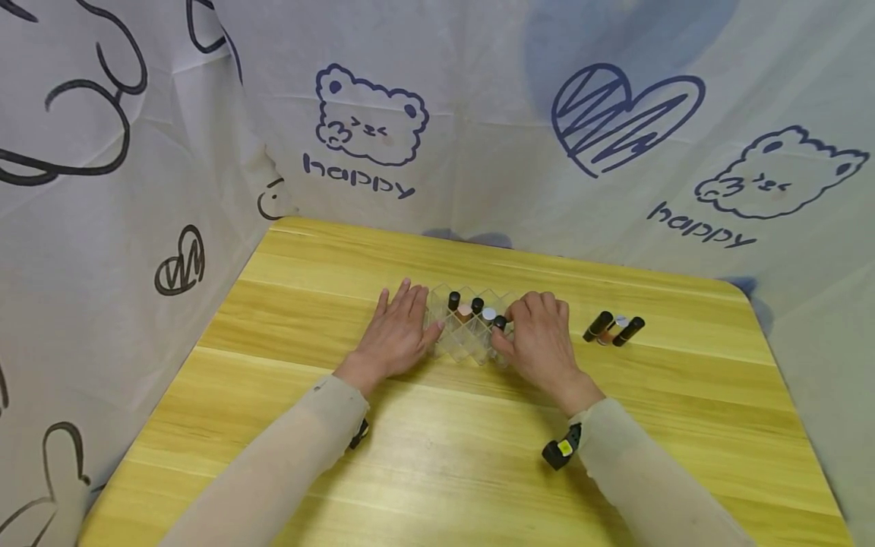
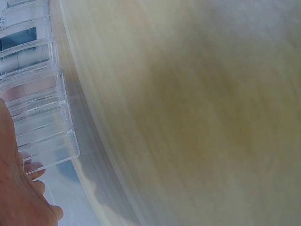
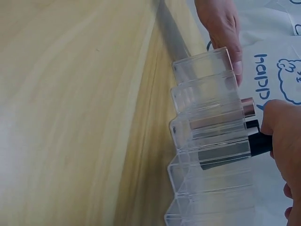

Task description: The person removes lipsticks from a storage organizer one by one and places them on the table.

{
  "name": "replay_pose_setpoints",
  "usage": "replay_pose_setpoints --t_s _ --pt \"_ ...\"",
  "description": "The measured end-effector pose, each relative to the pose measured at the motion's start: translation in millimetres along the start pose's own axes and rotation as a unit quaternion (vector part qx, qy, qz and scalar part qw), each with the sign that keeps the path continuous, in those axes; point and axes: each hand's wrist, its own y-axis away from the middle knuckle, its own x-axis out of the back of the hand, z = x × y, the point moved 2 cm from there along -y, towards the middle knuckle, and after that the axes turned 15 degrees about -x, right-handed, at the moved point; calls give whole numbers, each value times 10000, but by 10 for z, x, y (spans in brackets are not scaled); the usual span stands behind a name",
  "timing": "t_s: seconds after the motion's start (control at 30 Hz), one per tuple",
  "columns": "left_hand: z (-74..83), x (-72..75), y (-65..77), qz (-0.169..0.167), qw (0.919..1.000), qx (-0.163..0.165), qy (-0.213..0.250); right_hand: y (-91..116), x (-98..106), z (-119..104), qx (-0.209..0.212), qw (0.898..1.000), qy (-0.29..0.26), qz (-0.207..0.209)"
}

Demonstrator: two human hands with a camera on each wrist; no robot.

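Note:
A clear plastic lipstick organizer (image 1: 459,351) with diamond-shaped slots stands on the table between both hands. My left hand (image 1: 396,334) lies at its left end, fingers straight, thumb against its side. With thumb and fingers, my right hand (image 1: 543,338) pinches the top of a black lipstick tube (image 3: 261,143), whose lower part is inside a slot near the right end. Other slots hold two black-capped tubes (image 1: 454,300), a rose-gold-capped tube (image 1: 464,311) and a white-topped tube (image 1: 488,313). The left wrist view shows the organizer's slots from the side, with part of the left hand below.
To the right of the organizer, two black tubes (image 1: 598,325) and a tube with a silvery top (image 1: 620,321) stand close together on the wooden table (image 1: 437,456). A white cloth (image 1: 478,190) with drawings hangs behind the table and along its left side.

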Motion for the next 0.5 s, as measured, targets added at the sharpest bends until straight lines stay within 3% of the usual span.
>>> replay_pose_setpoints --t_s 0.5 --pt "2 -1 -5 -10 10000 19 20 -131 357 -68 325 9982 103 488"
